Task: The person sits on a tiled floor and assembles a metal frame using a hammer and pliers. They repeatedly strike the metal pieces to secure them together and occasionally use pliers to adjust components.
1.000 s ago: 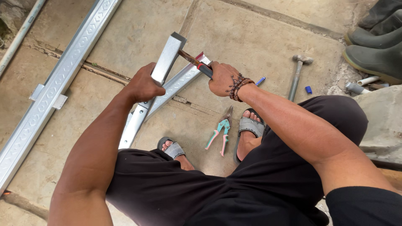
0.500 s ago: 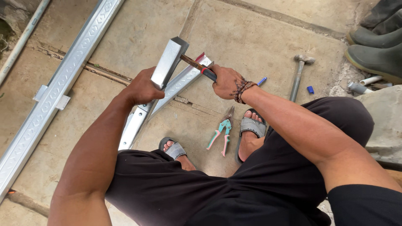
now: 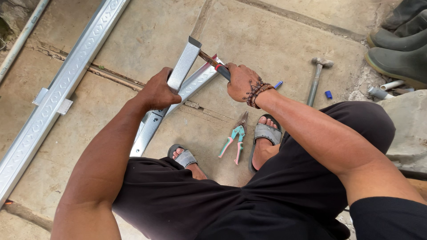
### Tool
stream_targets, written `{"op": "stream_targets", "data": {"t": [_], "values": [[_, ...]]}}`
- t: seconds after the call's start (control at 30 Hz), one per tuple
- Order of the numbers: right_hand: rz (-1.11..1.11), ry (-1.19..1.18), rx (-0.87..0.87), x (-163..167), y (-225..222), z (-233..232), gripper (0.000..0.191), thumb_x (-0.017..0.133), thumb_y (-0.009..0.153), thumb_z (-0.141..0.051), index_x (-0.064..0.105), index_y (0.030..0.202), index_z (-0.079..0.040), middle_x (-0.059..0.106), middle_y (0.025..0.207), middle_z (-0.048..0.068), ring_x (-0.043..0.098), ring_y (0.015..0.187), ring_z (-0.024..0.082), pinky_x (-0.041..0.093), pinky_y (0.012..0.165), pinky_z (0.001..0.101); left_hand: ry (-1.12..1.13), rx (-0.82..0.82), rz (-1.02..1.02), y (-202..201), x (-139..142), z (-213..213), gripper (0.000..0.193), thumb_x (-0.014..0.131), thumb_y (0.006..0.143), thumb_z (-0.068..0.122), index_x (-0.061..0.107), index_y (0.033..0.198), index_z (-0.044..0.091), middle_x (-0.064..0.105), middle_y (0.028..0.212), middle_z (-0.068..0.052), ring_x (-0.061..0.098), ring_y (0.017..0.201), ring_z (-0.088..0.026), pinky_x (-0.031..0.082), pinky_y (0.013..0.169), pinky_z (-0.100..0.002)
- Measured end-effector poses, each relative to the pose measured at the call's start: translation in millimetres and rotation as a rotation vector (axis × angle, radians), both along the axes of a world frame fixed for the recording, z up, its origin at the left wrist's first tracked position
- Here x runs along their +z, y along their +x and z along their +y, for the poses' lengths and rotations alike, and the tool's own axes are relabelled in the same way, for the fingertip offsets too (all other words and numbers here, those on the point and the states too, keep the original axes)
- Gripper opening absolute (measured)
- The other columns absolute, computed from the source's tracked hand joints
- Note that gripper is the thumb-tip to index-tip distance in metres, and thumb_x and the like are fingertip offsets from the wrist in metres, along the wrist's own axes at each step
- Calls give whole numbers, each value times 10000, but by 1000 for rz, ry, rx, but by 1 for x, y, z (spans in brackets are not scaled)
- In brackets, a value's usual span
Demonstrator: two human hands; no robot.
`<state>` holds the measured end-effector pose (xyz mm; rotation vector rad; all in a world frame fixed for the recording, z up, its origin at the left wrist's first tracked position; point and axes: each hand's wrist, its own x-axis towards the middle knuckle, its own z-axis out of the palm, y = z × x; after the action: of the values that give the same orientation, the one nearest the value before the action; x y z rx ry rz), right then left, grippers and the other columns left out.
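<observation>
On a cracked concrete floor [image 3: 275,40], crouched over galvanised steel work. Left hand [image 3: 156,92] clamped around a short steel channel piece [image 3: 183,64], held tilted so its open end points up and away. Right hand [image 3: 241,81], a beaded bracelet [image 3: 256,92] at the wrist, closed on the dark grip of a hand tool [image 3: 215,66] whose shaft meets the channel piece near its upper end; what kind of tool, impossible to tell. Beneath both hands, a second embossed steel channel [image 3: 189,89] lying flat and crossing under the held piece. To the left, well apart, a long embossed steel track [image 3: 62,84] running diagonally across the slab. Between two grey sandals [image 3: 266,133], tin snips [image 3: 235,138] with green and pink handles resting on the floor. Further right, a hammer [image 3: 316,75] lying flat, a small blue cap [image 3: 328,94] just beside it. Dark rubber boots [image 3: 398,44] at the upper right corner, near short white pipe offcuts [image 3: 384,89].
</observation>
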<state>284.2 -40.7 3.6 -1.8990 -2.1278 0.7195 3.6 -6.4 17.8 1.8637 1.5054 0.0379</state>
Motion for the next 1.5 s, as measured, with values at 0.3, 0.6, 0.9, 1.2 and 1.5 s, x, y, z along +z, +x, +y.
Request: {"op": "stream_targets", "data": {"t": [0.3, 0.6, 0.9, 1.2, 1.5], "values": [[63, -59, -7, 5, 7, 7, 390, 613, 824, -123, 628, 1189, 14, 706, 878, 275, 701, 881, 445, 535, 839, 503, -55, 30, -141, -7, 1, 7, 890, 742, 573, 72, 462, 1415, 6, 697, 1034, -233, 725, 953, -357, 543, 908, -476], [135, 42, 42, -2, 9, 2, 415, 586, 820, -104, 634, 1228, -40, 716, 908, 251, 692, 919, 438, 530, 836, 514, -135, 46, -265, -32, -12, 22, 673, 662, 482, 36, 679, 1152, -30, 713, 935, -199, 683, 860, -307, 563, 834, -426], [34, -163, 35, 3, 6, 1, 428, 569, 853, -128, 632, 1273, -72, 715, 981, 237, 693, 981, 417, 535, 881, 490, -85, 24, -204, -28, -24, 17, 766, 692, 500, 73, 615, 1260, 13, 711, 1005, -191, 670, 957, -314, 521, 903, -407], [-16, -158, 7, -1, -1, -11, 325, 583, 862, -91, 606, 1177, -16, 709, 929, 250, 695, 949, 440, 537, 865, 517, -111, 6, -163, -13, -14, 3, 813, 751, 607, 61, 486, 1370, -30, 725, 994, -215, 731, 927, -310, 555, 906, -418], [-4, -173, 14, -14, -6, -5, 352, 605, 849, -135, 617, 1165, 20, 693, 950, 274, 699, 929, 450, 544, 858, 510, -109, 16, -136, -11, -16, 8, 841, 764, 593, 63, 477, 1380, -12, 707, 1006, -215, 716, 938, -321, 543, 897, -428]]}}
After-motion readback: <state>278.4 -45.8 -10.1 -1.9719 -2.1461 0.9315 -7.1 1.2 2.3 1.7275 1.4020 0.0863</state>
